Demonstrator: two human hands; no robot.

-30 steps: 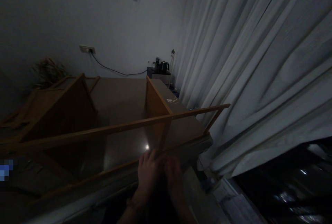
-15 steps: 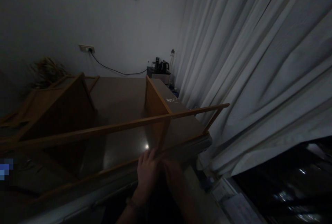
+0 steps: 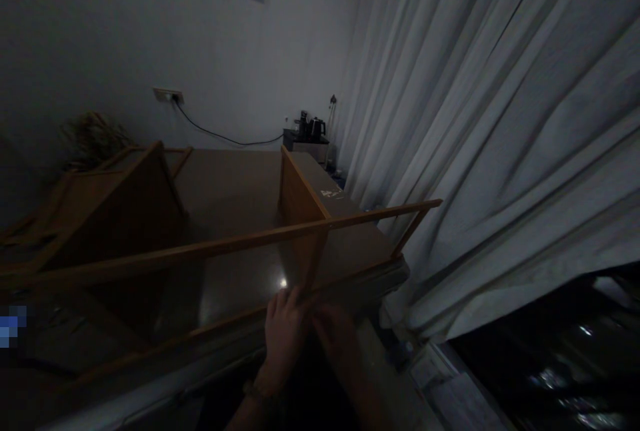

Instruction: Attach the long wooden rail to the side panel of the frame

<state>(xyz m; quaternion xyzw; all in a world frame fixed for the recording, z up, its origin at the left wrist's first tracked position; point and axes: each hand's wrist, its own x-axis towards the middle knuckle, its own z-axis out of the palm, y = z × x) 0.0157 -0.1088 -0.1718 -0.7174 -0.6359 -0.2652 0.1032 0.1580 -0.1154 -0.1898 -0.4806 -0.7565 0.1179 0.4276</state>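
Note:
The room is very dark. A wooden furniture frame lies on its side in front of me, with brown panels and thin rails. My left hand rests on the lower front rail, fingers pressed against the foot of a short upright strut. My right hand is close beside it on the same rail, fingers curled at the joint. Whether either hand holds a small part is hidden in the dark.
White curtains hang along the right side. A grey wall with a socket and black cable is behind. A small stand with a kettle is in the corner. Papers lie on the floor at the lower right.
Both hands stayed at the rail joint; the right hand shifted slightly left and closer to the left hand. The frame has not moved.

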